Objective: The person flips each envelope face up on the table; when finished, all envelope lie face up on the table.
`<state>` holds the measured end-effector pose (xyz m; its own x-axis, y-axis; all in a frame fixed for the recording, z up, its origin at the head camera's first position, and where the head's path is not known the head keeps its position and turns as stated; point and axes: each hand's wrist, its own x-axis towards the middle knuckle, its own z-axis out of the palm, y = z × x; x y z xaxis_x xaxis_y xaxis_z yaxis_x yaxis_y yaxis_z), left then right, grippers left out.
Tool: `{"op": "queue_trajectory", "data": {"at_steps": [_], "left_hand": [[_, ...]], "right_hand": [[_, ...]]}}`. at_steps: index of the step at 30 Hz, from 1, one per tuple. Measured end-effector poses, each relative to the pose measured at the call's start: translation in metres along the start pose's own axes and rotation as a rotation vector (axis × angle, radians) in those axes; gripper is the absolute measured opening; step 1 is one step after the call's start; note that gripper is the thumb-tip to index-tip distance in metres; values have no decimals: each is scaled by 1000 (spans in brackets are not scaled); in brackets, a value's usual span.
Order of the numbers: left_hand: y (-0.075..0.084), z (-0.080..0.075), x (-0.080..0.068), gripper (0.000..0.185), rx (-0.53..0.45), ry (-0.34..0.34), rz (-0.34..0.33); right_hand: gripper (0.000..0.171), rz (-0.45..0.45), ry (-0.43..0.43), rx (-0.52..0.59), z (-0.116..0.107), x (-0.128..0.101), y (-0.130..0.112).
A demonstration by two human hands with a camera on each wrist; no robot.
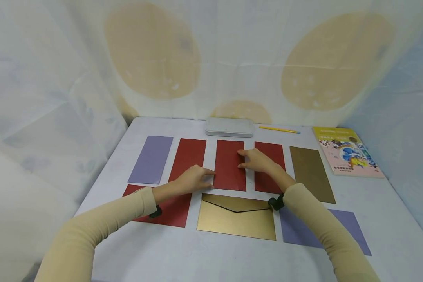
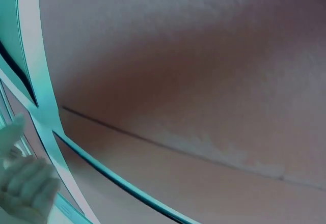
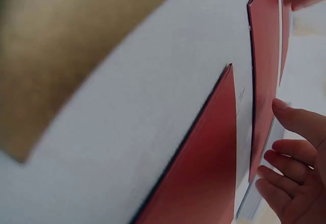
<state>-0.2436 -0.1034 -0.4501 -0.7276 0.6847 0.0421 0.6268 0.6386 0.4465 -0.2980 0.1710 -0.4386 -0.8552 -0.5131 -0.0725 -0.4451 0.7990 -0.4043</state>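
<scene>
A red envelope [image 1: 229, 176] lies flat in the middle of the back row. My left hand [image 1: 194, 180] is at its left edge, fingers extended and thumb apart, with the fingertips right at the edge. On its right side my right hand [image 1: 259, 159] has thumb and fingers spread, the tips over the red paper. The right wrist view shows this hand [image 3: 295, 168] with loosely bent fingers beside the red envelope [image 3: 265, 61]. Another red envelope [image 1: 190, 152] lies partly under the left hand, and a third red envelope [image 1: 269, 150] under the right forearm.
Nearer me lie a red envelope [image 1: 174, 213], a gold envelope [image 1: 236, 225] with a dark-edged flap, and a purple envelope [image 1: 349, 225]. A purple envelope [image 1: 150, 158] and brown-gold envelope [image 1: 311, 172] end the back row. Behind are a grey case [image 1: 229, 127], pencil [image 1: 278, 129] and book [image 1: 349, 154].
</scene>
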Motion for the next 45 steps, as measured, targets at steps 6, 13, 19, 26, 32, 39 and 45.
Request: {"op": "queue_trajectory", "data": {"at_steps": [6, 13, 19, 26, 32, 39, 45], "left_hand": [[-4, 1, 4, 51, 18, -76, 88], [-4, 5, 9, 50, 22, -77, 135], [-5, 8, 14, 49, 37, -74, 136], [-9, 8, 13, 49, 12, -51, 168], [-19, 0, -3, 56, -37, 10, 184], [-36, -11, -32, 62, -37, 59, 106], [-49, -18, -52, 68, -60, 75, 51]], "right_hand": [[61, -70, -2, 11, 1, -6, -5], [56, -93, -16, -22, 2, -9, -5], [56, -89, -12, -30, 2, -10, -2], [58, -79, -11, -20, -1, -9, -1], [61, -43, 38, 74, -5, -2, -2], [62, -72, 35, 110, -1, 15, -13], [59, -123, 48, 90, 5, 32, -29]]}}
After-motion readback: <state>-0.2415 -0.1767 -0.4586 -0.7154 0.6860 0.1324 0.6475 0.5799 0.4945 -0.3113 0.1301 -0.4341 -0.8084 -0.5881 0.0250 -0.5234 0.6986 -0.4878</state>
